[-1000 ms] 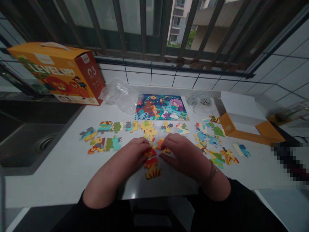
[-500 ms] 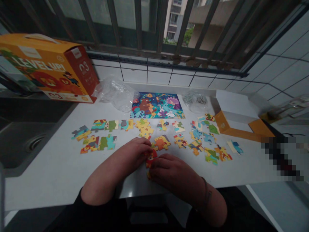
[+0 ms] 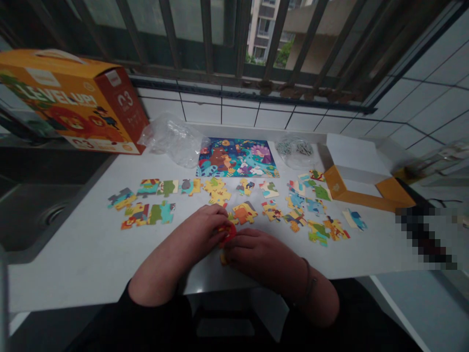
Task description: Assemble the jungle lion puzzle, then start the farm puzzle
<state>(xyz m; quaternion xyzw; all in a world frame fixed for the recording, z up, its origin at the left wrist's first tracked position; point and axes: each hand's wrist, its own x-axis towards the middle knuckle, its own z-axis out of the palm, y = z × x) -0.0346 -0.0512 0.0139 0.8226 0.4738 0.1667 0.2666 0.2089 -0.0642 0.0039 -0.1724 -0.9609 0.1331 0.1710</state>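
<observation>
My left hand (image 3: 208, 229) curls its fingers over a red puzzle piece (image 3: 229, 232) near the front of the counter. My right hand (image 3: 252, 250) closes from the other side, its fingers over a yellow-edged puzzle piece (image 3: 223, 259) that sits just below the red one. Fingers cover most of both pieces, so whether they interlock cannot be seen. Just beyond my fingertips lies an orange puzzle piece (image 3: 245, 213). Farther off are a joined yellow cluster (image 3: 217, 190) and a piece with a boy figure (image 3: 271, 211).
Loose puzzle pieces spread left (image 3: 161, 213) and right (image 3: 318, 232) on the white counter (image 3: 73, 274). Behind them are a picture card (image 3: 238, 157), plastic bags (image 3: 176, 142), an opened orange-and-white box (image 3: 370, 190) and a large orange box (image 3: 73, 107). A sink (image 3: 32, 230) borders the left.
Both hands have shifted slightly around the red piece, and less of the yellow one below shows. The whole view has moved a little; the other pieces stay put.
</observation>
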